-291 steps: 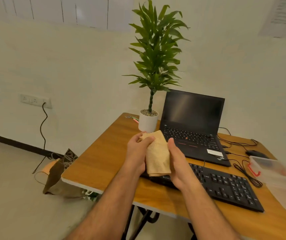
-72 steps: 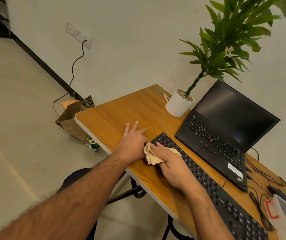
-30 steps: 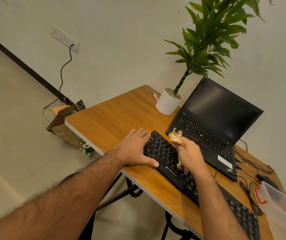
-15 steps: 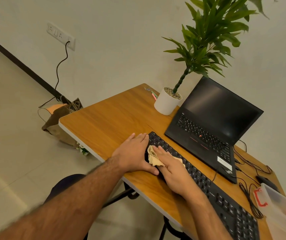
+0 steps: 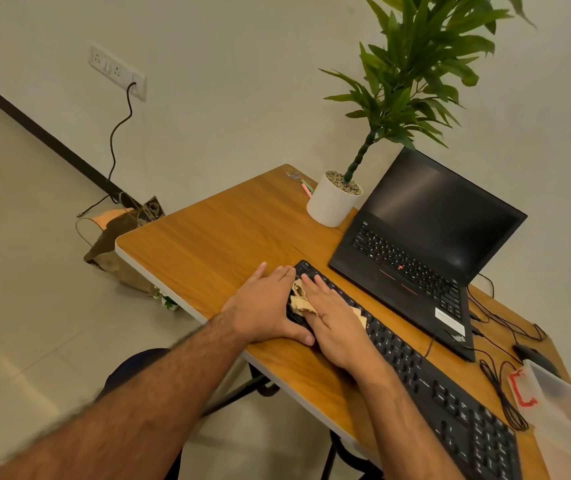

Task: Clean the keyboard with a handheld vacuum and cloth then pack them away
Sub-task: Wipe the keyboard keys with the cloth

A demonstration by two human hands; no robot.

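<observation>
Head view: right hand [image 5: 336,323] fingers flat on cloth [image 5: 298,303] atop keyboard [image 5: 415,368], left hand [image 5: 266,306] fingers flat alongside.

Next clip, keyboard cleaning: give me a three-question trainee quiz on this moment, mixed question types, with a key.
1. True or false: the right hand presses the cloth flat onto the keyboard.
2. Where does the left hand rest? A) on the laptop B) at the keyboard's left end, partly on the table C) on the plant pot
3. Fill in: the plant pot stands to the ____ of the laptop.

Key: 1 true; 2 B; 3 left.
</observation>
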